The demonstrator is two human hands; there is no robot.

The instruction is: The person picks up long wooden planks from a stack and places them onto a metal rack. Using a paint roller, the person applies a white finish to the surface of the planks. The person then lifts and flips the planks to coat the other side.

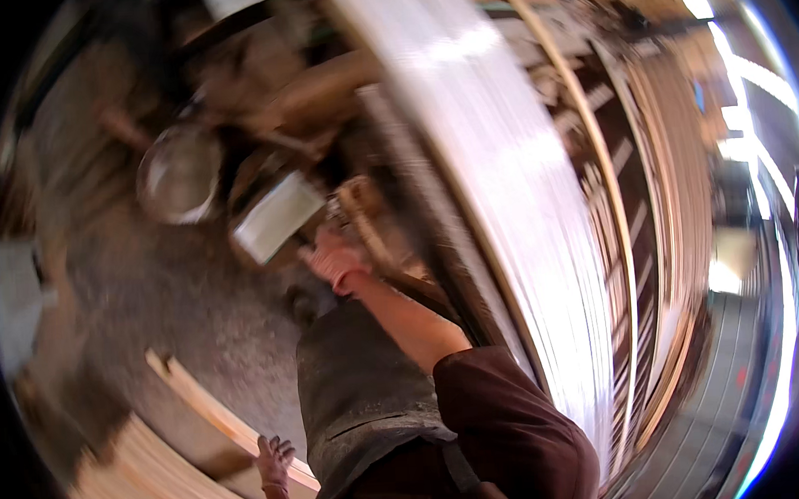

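Observation:
My right hand (333,255), in a pinkish glove with a red cuff, reaches forward near the middle of the view. Just ahead and to its left is a box-like thing with a pale rectangular top (278,217). The fingers are smeared by motion, so whether they hold anything is unclear. Down at the lower left, my left hand (273,462) has its fingers spread and holds nothing. Beside it runs a long pale wooden strip (215,409); I cannot tell whether they touch.
Long, shiny pale boards (512,182) run along my right side, with slatted wood (672,166) beyond. A round bucket (180,176) stands at the far left, with another person's arm (125,128) near it. Stacked planks (155,479) lie at lower left on the dark floor (187,294).

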